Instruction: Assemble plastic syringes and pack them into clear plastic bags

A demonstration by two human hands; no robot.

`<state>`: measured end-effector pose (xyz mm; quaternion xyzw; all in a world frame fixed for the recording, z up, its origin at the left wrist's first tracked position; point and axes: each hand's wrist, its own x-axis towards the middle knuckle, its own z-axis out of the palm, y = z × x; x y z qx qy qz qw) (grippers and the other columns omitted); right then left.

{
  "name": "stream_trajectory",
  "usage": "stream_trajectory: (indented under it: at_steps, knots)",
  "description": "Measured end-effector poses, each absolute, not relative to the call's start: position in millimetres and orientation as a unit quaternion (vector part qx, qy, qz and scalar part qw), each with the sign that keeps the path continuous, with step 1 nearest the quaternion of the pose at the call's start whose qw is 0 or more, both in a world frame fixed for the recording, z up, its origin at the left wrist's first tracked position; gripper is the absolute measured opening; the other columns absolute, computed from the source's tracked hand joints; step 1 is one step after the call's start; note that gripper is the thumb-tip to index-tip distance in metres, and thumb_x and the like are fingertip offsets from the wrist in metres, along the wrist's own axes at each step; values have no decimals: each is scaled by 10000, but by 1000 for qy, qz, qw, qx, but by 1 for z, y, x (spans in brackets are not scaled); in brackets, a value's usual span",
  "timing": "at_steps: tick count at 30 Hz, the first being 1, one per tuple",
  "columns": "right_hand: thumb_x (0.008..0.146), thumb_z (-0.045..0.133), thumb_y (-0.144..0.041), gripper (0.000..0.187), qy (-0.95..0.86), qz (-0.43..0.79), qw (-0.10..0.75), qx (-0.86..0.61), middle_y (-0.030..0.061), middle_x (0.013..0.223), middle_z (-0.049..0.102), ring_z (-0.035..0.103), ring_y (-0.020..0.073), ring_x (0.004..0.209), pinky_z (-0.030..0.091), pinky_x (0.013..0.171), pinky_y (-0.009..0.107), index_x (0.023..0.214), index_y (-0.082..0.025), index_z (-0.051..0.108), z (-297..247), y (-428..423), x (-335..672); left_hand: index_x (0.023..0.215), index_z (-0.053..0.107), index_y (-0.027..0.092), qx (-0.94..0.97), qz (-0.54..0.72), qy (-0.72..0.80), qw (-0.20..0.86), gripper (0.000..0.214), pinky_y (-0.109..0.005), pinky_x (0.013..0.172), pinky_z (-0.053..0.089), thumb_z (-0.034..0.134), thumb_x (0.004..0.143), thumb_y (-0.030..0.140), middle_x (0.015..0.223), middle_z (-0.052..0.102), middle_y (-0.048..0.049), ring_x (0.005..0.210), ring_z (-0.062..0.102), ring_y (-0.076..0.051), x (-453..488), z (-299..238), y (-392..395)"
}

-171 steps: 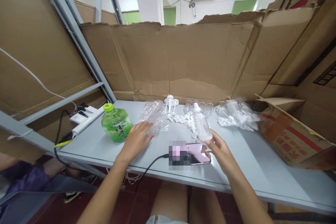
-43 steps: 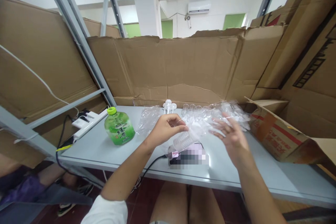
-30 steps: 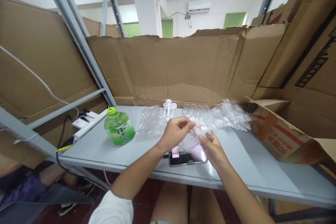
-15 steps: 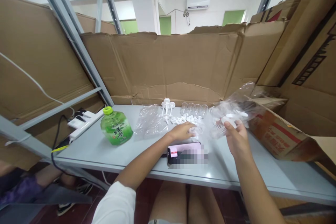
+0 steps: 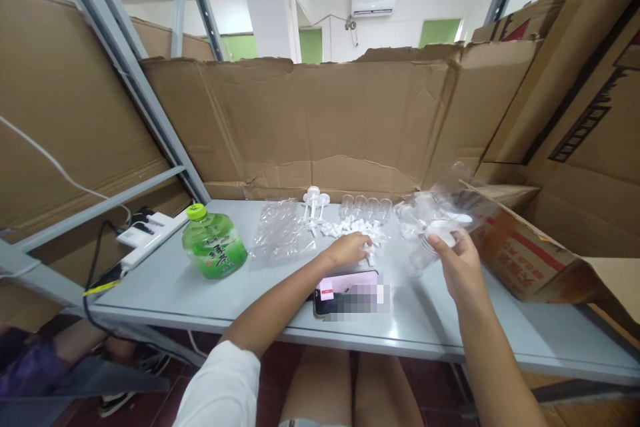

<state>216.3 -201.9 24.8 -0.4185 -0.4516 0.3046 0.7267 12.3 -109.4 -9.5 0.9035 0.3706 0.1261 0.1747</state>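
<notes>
My right hand [image 5: 457, 265] is closed round a small clear plastic bottle with a white cap [image 5: 434, 239], held just above the grey table [image 5: 200, 287] beside a crinkled clear bag of bottles [image 5: 440, 208]. My left hand [image 5: 345, 251] rests on a pile of small white plastic parts [image 5: 357, 230], fingers curled down onto them. What the left fingers pinch cannot be made out. A phone [image 5: 345, 284] lies flat right in front of the left hand, with a black cable leading off its left end.
A green drink bottle [image 5: 213, 245] lies at the left, next to a white power strip [image 5: 147, 235]. Another clear bag [image 5: 281, 235], white pump heads [image 5: 314, 201] and several clear cups [image 5: 365, 207] sit at the back. An open cardboard box [image 5: 530, 250] stands right. Cardboard walls surround.
My hands have parted: the right carried the small bottle right toward the bag, and the left dropped onto the white parts pile. The view has shifted slightly left.
</notes>
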Motion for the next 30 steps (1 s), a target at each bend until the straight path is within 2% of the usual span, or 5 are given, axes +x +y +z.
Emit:
stream_trajectory:
  at_steps: [4, 7, 13, 22, 30]
  knots:
    - [645, 719, -294, 322, -456, 302, 722, -423, 3, 884, 578, 557, 164, 816, 430, 807, 317, 931, -228, 586, 27, -208, 223, 1064, 574, 214, 904, 141, 368, 169, 284, -286, 876, 401, 414, 833, 257, 1109, 591, -40, 1007, 545, -191, 3, -8, -110]
    - [635, 727, -301, 322, -450, 294, 721, -436, 8, 874, 583, 554, 167, 821, 429, 786, 300, 918, -224, 593, 27, -212, 227, 1076, 571, 240, 911, 132, 359, 156, 300, -285, 847, 410, 430, 839, 360, 1101, 591, -28, 1003, 541, -193, -6, -4, -113]
    - [621, 729, -328, 344, -447, 278, 717, -457, 14, 888, 606, 573, 184, 828, 438, 782, 317, 919, -221, 594, 20, -214, 234, 1097, 554, 236, 947, 127, 295, 9, 460, -355, 888, 377, 531, 744, 530, 1126, 528, -74, 1051, 470, -243, -17, 0, -118]
    - [627, 708, -382, 388, -456, 255, 696, -492, 52, 903, 622, 586, 214, 842, 471, 759, 355, 956, -215, 588, 9, -216, 240, 1001, 526, 221, 969, 41, 240, -35, 315, -267, 670, 416, 396, 846, 463, 981, 537, -46, 816, 554, -174, -13, -13, -112]
    - [635, 706, -387, 357, -479, 219, 671, -522, 34, 862, 613, 584, 196, 796, 459, 725, 319, 915, -212, 568, 16, -222, 245, 1035, 500, 211, 962, 60, 267, -4, 264, -267, 668, 438, 429, 841, 375, 1054, 489, -52, 783, 575, -165, -17, -13, -115]
